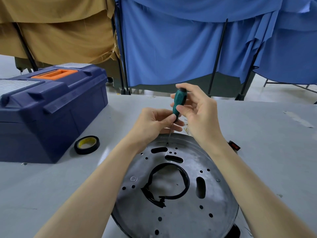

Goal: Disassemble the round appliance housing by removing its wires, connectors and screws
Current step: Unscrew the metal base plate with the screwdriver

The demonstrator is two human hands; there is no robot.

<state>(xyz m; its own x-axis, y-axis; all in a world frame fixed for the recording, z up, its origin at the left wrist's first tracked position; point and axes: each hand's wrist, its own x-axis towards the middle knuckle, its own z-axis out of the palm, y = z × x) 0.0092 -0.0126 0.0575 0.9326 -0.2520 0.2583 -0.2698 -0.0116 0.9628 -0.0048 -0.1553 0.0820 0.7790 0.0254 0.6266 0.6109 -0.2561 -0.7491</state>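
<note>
Beside the closed toolbox (51, 107), left hand (154, 124) and right hand (197, 110) grip a screwdriver (178, 102).

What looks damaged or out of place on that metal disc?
The black ring round the centre hole of the disc looks torn: its lower-left stretch is ragged and bunched, not a clean curve. Otherwise nothing stands out; the left hand and right hand hold the screwdriver, tip near the far rim.

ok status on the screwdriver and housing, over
Right hand gripping green screwdriver handle, left hand pinching it lower down. Tip down at far edge of round housing. Nothing blocking.
</note>
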